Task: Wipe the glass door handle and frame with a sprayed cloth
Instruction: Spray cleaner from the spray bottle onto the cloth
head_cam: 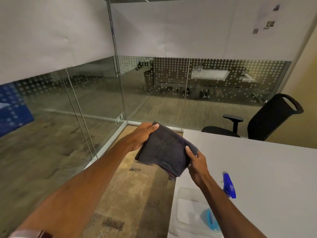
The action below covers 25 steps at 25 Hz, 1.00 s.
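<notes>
Cloth (163, 149), dark grey, soft and napped, folded into a thick pad, being held at centre frame above the patterned carpet (135, 194). Left hand (144, 134) pinching its ten o'clock corner, thumb on top; right hand (197, 162) clamping its four o'clock edge. Sitting at five o'clock on the smooth white table (265, 169): blue-triggered spray bottle (229, 185) and a clear plastic tub (192, 213). Standing at two o'clock: black mesh chair (271, 117), beside the dotted glass wall (171, 79).
</notes>
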Each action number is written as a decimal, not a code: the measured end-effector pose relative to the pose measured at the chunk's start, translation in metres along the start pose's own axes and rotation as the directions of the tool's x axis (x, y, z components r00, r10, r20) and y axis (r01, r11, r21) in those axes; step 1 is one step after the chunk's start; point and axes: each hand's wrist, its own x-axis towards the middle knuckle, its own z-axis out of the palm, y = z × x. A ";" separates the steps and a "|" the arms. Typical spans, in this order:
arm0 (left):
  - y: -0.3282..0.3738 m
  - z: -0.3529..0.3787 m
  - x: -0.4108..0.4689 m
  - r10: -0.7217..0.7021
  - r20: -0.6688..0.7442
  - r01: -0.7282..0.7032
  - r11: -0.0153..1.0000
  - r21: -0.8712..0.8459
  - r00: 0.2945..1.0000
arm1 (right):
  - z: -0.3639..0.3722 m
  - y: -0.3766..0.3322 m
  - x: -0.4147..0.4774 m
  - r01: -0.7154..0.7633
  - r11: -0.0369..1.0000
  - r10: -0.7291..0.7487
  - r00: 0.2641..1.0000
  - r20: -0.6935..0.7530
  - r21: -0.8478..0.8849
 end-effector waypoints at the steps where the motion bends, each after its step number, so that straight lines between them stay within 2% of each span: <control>1: 0.004 0.000 0.002 0.005 0.002 -0.005 1.000 0.007 1.000 | -0.001 0.003 -0.004 -0.013 0.999 0.011 0.998 -0.067 -0.041; 3: 0.009 0.001 0.007 0.009 0.000 -0.009 1.000 0.023 1.000 | -0.007 0.021 -0.016 -0.061 0.991 0.036 0.980 -0.195 -0.121; 6: 0.012 0.004 0.015 -0.003 0.001 0.003 0.999 -0.038 1.000 | -0.018 0.065 -0.053 -0.122 0.977 0.078 0.968 -0.238 -0.174; 9: 0.015 0.008 0.022 -0.073 0.009 0.073 0.997 -0.039 0.997 | -0.035 0.098 -0.083 -0.172 0.924 0.052 0.941 -0.334 -0.342; 13: 0.022 0.015 0.025 -0.164 -0.005 0.163 0.981 0.105 0.987 | -0.073 0.117 -0.110 -0.242 0.858 -0.060 0.829 -0.556 -0.453; 17: 0.035 0.017 0.022 -0.194 0.054 0.174 0.952 0.251 0.980 | -0.119 0.112 -0.111 -0.238 0.847 -0.170 0.726 -0.666 -0.476; 19: 0.045 0.017 0.019 -0.204 0.089 0.165 0.932 0.323 0.975 | -0.137 0.098 -0.097 -0.170 0.828 -0.237 0.757 -0.608 -0.535; 21: 0.053 0.016 0.017 -0.197 0.105 0.154 0.934 0.322 0.975 | -0.146 0.082 -0.078 -0.083 0.826 -0.217 0.867 -0.449 -0.558; 23: 0.059 0.015 0.015 -0.174 0.110 0.145 0.962 0.231 0.979 | -0.146 0.067 -0.062 -0.016 0.857 -0.159 0.943 -0.293 -0.515; 25: 0.062 0.013 0.016 -0.139 0.112 0.131 0.989 0.072 0.984 | -0.147 0.060 -0.051 0.005 0.876 -0.115 0.973 -0.198 -0.482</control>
